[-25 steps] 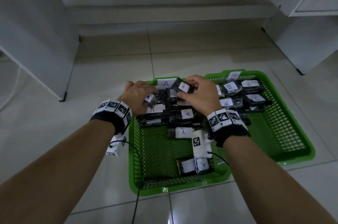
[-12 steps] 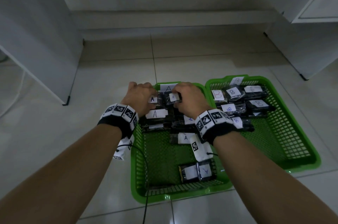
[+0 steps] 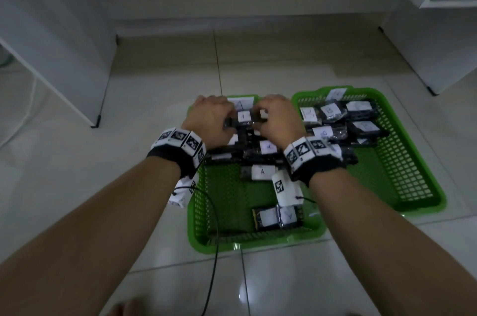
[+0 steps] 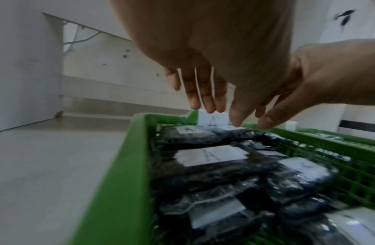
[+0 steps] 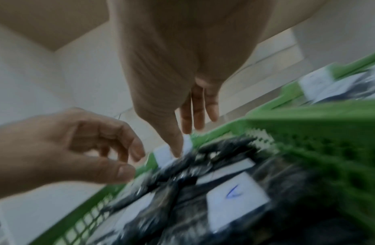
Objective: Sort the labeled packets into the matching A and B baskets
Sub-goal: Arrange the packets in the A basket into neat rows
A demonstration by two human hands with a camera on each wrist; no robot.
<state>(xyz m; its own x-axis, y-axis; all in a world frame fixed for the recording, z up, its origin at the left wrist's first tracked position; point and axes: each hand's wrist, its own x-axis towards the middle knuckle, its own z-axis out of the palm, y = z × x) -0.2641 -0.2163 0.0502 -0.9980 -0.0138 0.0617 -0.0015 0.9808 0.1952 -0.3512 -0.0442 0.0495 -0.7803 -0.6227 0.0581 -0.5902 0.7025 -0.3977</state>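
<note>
Two green baskets stand side by side on the floor. The left basket [image 3: 198,212] carries an "A" card [image 3: 244,102] on its far rim and holds several dark packets with white A labels. Both hands hover over its far end. My left hand [image 3: 210,119] hangs with relaxed fingers [image 4: 203,92] just above the pile and holds nothing. My right hand [image 3: 280,119] is likewise empty, its thumb [image 5: 172,142] touching a white label. An A packet [image 3: 244,117] lies between the two hands. The right basket [image 3: 402,166] holds several B packets [image 3: 331,111].
White cabinets stand at the left [image 3: 51,31] and right [image 3: 438,44], with a low step [image 3: 232,6] behind the baskets. A black cable [image 3: 214,251] runs from the left wrist across the left basket's near corner. Tiled floor [image 3: 129,135] surrounds the baskets.
Both hands carried A packets to the far end of the left basket and have let go. The fingers are now loose above the pile.
</note>
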